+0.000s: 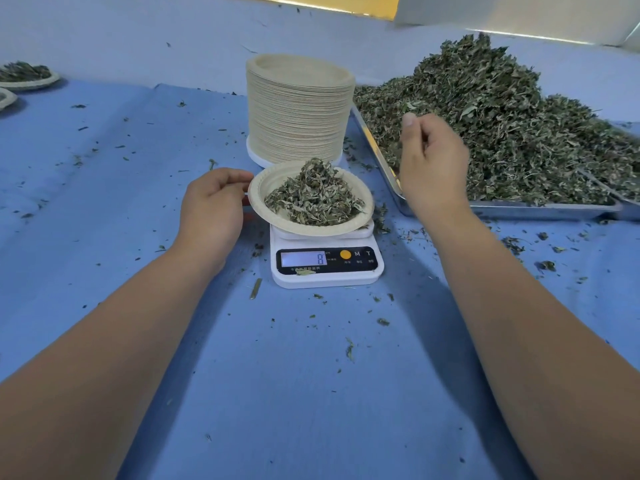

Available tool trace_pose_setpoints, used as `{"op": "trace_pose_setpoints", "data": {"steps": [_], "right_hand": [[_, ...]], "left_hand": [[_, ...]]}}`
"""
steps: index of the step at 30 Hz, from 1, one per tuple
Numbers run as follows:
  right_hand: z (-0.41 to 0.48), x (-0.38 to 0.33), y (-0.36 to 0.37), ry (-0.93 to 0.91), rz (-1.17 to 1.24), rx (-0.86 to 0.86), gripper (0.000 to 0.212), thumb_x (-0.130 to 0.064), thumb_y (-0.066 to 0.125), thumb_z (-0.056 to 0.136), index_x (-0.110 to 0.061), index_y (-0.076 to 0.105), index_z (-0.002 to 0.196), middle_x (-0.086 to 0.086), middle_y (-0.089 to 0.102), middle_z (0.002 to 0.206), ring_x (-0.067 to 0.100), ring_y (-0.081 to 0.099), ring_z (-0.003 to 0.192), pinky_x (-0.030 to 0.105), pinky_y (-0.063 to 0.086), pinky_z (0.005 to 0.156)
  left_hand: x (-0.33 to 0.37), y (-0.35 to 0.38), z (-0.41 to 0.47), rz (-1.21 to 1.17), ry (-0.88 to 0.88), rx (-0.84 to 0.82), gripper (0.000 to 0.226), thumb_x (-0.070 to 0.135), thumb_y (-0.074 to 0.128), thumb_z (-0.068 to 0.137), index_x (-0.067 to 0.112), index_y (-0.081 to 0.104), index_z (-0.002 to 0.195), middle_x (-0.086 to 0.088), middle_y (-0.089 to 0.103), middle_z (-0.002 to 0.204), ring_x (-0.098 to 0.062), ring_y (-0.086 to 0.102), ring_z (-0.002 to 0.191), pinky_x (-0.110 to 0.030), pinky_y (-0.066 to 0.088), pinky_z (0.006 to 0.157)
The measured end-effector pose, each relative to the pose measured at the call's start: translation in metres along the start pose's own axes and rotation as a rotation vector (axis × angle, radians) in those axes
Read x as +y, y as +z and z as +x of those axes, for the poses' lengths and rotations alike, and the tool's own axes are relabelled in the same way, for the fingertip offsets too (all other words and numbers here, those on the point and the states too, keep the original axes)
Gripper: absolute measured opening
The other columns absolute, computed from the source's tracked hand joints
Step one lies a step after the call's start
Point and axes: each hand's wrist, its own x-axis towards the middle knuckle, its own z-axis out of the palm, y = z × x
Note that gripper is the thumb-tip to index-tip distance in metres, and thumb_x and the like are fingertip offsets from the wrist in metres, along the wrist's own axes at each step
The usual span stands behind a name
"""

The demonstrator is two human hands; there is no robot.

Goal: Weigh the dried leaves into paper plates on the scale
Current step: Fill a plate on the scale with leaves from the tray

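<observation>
Head view.
- Scale sat mid-table on blue cloth. Display read a single digit, apparently 8.
- Paper plate was on the scale's platform, overhanging to the left and looking slightly tipped. A portion of leaves was mounded in it.
- Left hand: grip narrow, fingertips and thumb closed on the plate's left rim.
- Right hand hung above the near-left corner of the tray, fingers curled away from the camera. Could not tell whether the grip held a pinch or nothing.
- Heap of dried leaves was piled high on the tray.

Step, as judged: trimming the portion to weight. Any touch on the rim will skew the number, so the left hand should let go before reading. Add or remove small pinches and drop them on the mound's centre, not near the lip.

Edges and room:
- Stack of plates stood just behind the scale, its base close to the plate's far rim.
- The tray's steel edge lay just right of the plate, so the right hand's path between them is short.
- Open table lay in front and to the left.
- Filled plates sat at the far left, well apart.
</observation>
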Motion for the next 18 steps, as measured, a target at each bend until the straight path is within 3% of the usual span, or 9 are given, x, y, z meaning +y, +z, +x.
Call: {"op": "trace_pose_setpoints", "data": {"steps": [2,4,7,9,14,16,18], "right_hand": [[0.008,0.017,-0.009,0.028,-0.123,0.021,0.038,-0.042,0.043,0.106,-0.012,0.056,0.087,-0.003,0.055,0.072,0.015,0.049,0.063,0.035,0.043,0.061],[0.011,0.034,-0.015,0.098,-0.251,-0.07,0.033,-0.043,0.045,0.105,-0.015,0.06,0.096,0.001,0.063,0.084,0.025,0.059,0.077,0.044,0.053,0.072],[0.007,0.04,-0.015,0.163,-0.388,-0.232,0.031,-0.048,0.048,0.102,-0.022,0.066,0.105,0.002,0.069,0.1,0.034,0.06,0.101,0.051,0.051,0.089],[0.003,0.033,-0.013,0.114,-0.379,-0.24,0.027,-0.045,0.052,0.101,-0.024,0.069,0.105,0.0,0.07,0.104,0.032,0.058,0.106,0.05,0.05,0.092],[0.001,0.011,-0.025,-0.189,-0.283,-0.349,0.013,-0.025,0.062,0.098,-0.019,0.074,0.098,-0.006,0.067,0.086,0.016,0.06,0.084,0.033,0.052,0.078],[0.0,0.003,-0.033,-0.213,-0.29,-0.479,0.008,-0.02,0.066,0.094,-0.02,0.074,0.096,-0.01,0.066,0.082,0.006,0.058,0.072,0.026,0.05,0.073],[-0.007,0.001,-0.035,-0.191,-0.397,-0.626,0.012,-0.02,0.069,0.092,-0.022,0.076,0.101,-0.008,0.069,0.09,0.007,0.056,0.074,0.022,0.045,0.076]], "left_hand": [[0.0,0.0,0.0,0.006,-0.003,-0.002,0.027,0.004,0.049,0.095,0.013,0.075,0.099,-0.002,0.076,0.092,-0.008,0.072,0.079,-0.022,0.058,0.065],[0.0,0.0,0.0,0.009,-0.01,-0.002,0.028,0.004,0.05,0.094,0.013,0.075,0.1,-0.003,0.077,0.093,-0.01,0.073,0.081,-0.027,0.061,0.07],[0.0,0.002,0.0,0.014,-0.014,-0.004,0.028,0.004,0.051,0.092,0.014,0.076,0.099,-0.002,0.077,0.091,-0.012,0.073,0.081,-0.028,0.06,0.071],[0.001,0.002,0.0,0.012,-0.011,-0.005,0.028,0.003,0.051,0.092,0.015,0.076,0.097,-0.001,0.077,0.089,-0.012,0.073,0.081,-0.028,0.059,0.07],[0.001,0.001,-0.001,0.008,-0.006,-0.012,0.031,0.002,0.049,0.092,0.016,0.076,0.095,0.001,0.077,0.086,-0.013,0.074,0.081,-0.024,0.058,0.066],[0.001,0.001,-0.002,0.008,-0.004,-0.012,0.031,0.002,0.049,0.091,0.016,0.076,0.094,0.002,0.077,0.084,-0.012,0.073,0.08,-0.023,0.057,0.066],[0.001,0.002,-0.002,0.013,0.002,-0.013,0.031,0.001,0.049,0.091,0.016,0.076,0.093,0.002,0.077,0.083,-0.011,0.073,0.079,-0.023,0.057,0.065]]}}
